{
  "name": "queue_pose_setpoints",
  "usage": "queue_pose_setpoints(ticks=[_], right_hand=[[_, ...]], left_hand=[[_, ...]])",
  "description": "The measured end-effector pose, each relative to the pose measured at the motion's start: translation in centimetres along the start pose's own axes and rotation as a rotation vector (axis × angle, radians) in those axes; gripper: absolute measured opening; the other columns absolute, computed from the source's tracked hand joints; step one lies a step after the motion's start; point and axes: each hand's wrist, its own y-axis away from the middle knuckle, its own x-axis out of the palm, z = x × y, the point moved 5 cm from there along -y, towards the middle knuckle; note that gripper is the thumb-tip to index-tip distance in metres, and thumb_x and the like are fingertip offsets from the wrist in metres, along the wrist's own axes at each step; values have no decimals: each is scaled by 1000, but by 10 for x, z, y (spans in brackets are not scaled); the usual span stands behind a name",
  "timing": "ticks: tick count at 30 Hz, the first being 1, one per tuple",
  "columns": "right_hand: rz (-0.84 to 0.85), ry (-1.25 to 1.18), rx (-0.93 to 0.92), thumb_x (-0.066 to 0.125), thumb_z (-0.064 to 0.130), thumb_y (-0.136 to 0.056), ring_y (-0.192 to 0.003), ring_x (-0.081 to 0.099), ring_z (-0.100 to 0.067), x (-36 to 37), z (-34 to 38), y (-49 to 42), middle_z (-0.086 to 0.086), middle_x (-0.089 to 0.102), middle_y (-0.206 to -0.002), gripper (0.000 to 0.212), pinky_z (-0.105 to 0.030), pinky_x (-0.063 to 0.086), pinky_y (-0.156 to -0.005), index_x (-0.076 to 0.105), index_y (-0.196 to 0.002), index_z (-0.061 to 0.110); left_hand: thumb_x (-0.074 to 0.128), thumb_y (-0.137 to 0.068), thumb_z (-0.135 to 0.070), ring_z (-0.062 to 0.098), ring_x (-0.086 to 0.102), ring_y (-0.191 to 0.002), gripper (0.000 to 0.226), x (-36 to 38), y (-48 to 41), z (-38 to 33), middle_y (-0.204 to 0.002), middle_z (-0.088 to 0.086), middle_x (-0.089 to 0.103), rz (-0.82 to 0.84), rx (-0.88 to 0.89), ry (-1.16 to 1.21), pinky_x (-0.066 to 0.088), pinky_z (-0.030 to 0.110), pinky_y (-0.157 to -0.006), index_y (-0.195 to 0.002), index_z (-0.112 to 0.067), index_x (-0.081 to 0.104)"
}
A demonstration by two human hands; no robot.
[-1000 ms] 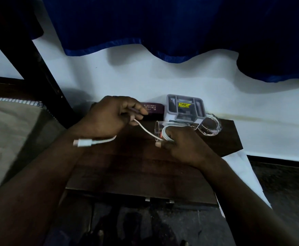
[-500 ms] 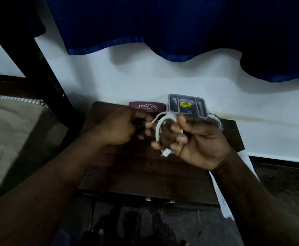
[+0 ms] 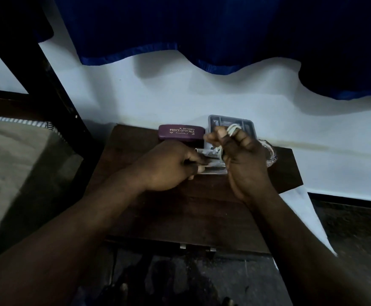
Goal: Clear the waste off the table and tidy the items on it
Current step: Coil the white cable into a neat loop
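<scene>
Since half a second ago our right hand (image 3: 244, 160) has lifted toward the upper middle of the frame. The white cable (image 3: 232, 129) is looped round its curled fingers, held coiled, we judge, for neat stowing. Our left hand (image 3: 169, 166) has dropped to the table (image 3: 158, 217), fingertips at a clear container (image 3: 213, 170), probably to steady it; whether they grip it we cannot tell. Case (image 3: 180, 132) and tray (image 3: 248, 127) sit by the wall.
</scene>
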Motion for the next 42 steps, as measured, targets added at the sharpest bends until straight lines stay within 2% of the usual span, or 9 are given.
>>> queue_pose_setpoints(ticks=[5,9,15,19,23,26,30,36,42], right_hand=[[83,147,205,54,64,-95,-66,44,-31,10,-17,4,-26,45,-72,68,-40,38,-66,60,-79,-2],[337,224,390,37,87,-83,-92,67,-43,23,-24,16,-31,68,-99,108,-48,46,-85,64,-115,-13],[557,268,484,36,82,-82,-88,71,-37,26,-12,29,-22,70,-86,88,-38,49,-81,65,-94,0],[629,226,564,42,82,-82,-76,66,-35,22,-13,32,-24,62,-78,104,-59,49,-99,65,-105,-17],[593,119,608,48,60,-92,-53,61,-18,26,-12,35,-16,68,-78,68,-56,58,-93,66,-108,-3],[588,95,610,56,50,-92,-50,59,-17,27,-12,36,-11,65,-67,54,-53,60,-88,65,-96,-4],[615,-41,607,67,29,-91,-51,59,-14,25,-3,34,-17,53,-71,31,-50,62,-86,67,-82,-1],[567,105,394,74,24,-86,-66,71,-28,21,1,26,-15,67,-66,22,-74,45,-102,73,-86,1],[320,408,14,80,23,-85,-75,75,-30,21,14,20,-5,78,-76,10,-52,59,-76,78,-89,14]], left_hand=[[75,-90,-12,5,63,-60,14,-14,2,0,-79,-1,75,-194,32,253,55,26,-60,-100,-22,72],[81,-84,-16,1,70,-76,20,-23,5,-6,-81,-13,74,-191,160,-60,57,31,-75,-98,-25,70],[83,-81,-33,-7,54,-71,18,-27,9,-13,-73,-31,52,-118,297,-304,40,17,-68,-90,-35,68],[86,-79,-33,-8,65,-73,33,-25,10,-11,-73,-26,65,-55,251,-164,40,6,-65,-83,-59,65],[84,-81,-33,0,68,-81,16,-23,7,-3,-82,-16,72,-37,206,-67,53,25,-71,-90,-26,73],[79,-86,-25,6,70,-87,16,-18,7,1,-93,-7,74,4,157,88,59,37,-77,-98,-20,70],[71,-92,-24,14,63,-57,8,-14,7,7,-83,-4,74,25,53,330,51,28,-49,-97,-25,65],[69,-95,-18,12,67,-62,4,-18,5,9,-80,-2,73,-93,61,364,55,30,-57,-97,-19,66],[70,-95,-21,13,67,-59,7,-26,2,3,-84,-3,73,-254,147,311,57,31,-55,-99,-19,65]])
